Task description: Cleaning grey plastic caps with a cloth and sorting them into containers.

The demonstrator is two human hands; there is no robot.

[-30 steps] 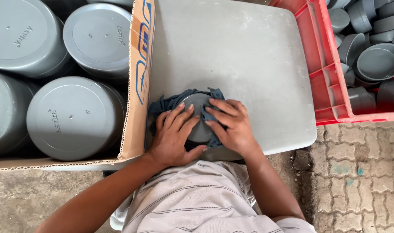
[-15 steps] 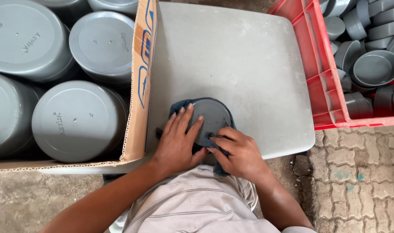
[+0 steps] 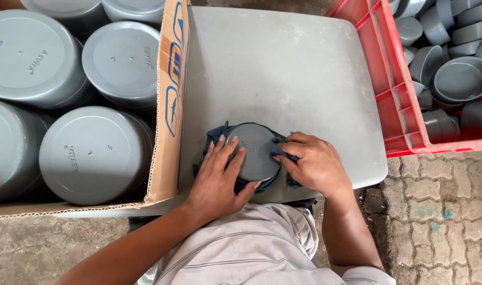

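Cap (image 3: pixel 256 150), round and grey, sits on a dark blue cloth (image 3: pixel 220 134) near the table's (image 3: pixel 283 68) front edge. The left hand (image 3: pixel 220 177) lies flat on it, fingers spread; the right hand (image 3: pixel 315 163) pinches the cloth against its rim. Pressed sideways, the cap could likely slide off that edge.

The round cap (image 3: pixel 256 150) is dark grey, and the cloth (image 3: pixel 291 177) bunched around it is dark blue. The worktop (image 3: pixel 283 74) is pale grey with faint smudges. The cardboard box (image 3: pixel 169 105) is tan with blue and orange print; the big lids (image 3: pixel 96 155) inside are mid grey. The crate (image 3: pixel 396 111) is red, its caps (image 3: pixel 462 79) grey. The shirt (image 3: pixel 251 248) is light grey with thin stripes
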